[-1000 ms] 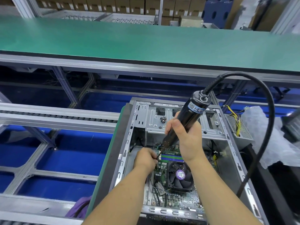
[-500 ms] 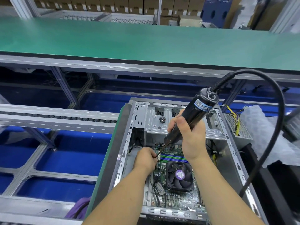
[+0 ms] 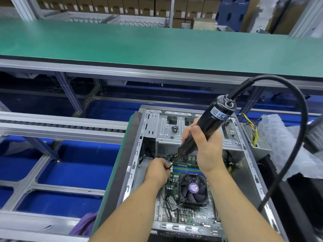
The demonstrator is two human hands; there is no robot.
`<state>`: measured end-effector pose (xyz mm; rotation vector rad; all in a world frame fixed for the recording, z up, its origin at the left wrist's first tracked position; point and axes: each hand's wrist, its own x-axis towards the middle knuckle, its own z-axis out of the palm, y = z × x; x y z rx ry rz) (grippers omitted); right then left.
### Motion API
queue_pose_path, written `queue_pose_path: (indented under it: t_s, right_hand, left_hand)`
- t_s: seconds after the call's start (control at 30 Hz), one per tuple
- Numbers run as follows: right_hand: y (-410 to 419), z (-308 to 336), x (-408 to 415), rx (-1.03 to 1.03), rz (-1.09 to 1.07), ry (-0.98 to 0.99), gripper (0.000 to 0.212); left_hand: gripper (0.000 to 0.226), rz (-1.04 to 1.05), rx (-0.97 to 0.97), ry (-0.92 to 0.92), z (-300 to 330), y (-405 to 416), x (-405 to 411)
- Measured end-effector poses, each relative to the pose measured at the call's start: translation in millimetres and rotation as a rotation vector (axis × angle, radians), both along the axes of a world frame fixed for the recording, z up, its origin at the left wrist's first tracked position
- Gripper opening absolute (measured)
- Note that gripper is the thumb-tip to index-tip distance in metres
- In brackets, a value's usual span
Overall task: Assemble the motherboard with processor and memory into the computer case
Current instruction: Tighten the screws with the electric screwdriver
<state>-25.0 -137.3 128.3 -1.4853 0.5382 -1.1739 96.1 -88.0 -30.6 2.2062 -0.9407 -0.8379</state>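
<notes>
Two hands work inside one open computer case (image 3: 150, 130): the right hand (image 3: 205, 147) grips one electric screwdriver (image 3: 208, 125), the left hand (image 3: 157, 170) pinches its tip over the one motherboard (image 3: 190, 212) below.

Both arms are bare up to the elbows. The left hand (image 3: 156, 172) and right hand (image 3: 207, 151) wear no gloves or rings.

Right hand (image 3: 206, 147) raised, curled around a driver (image 3: 204, 130); left hand (image 3: 157, 171) lower, fingertips pinched at its tip.
</notes>
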Motion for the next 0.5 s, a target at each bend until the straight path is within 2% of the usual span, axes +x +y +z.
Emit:
queue_pose_path:
  t_s: [0.07,0.17,0.4,0.5]
  right_hand:
    - [0.1,1.0,0.4,0.004,0.009,-0.020,0.011]
    - [0.5,1.4,1.0,0.010,0.010,-0.023,0.016]
    - [1.3,1.0,1.0,-0.020,0.020,0.005,0.018]
    - [2.1,2.0,1.5,-0.024,0.040,-0.003,0.029]
  left_hand:
    - [0.012,-0.005,0.001,-0.002,-0.3,-0.1,-0.3]
    - [0.008,-0.012,-0.001,-0.014,-0.3,0.3,-0.4]
    - [0.014,-0.009,-0.001,-0.030,1.0,-0.2,-0.4]
    - [0.011,-0.006,0.004,-0.023,1.4,0.1,-0.8]
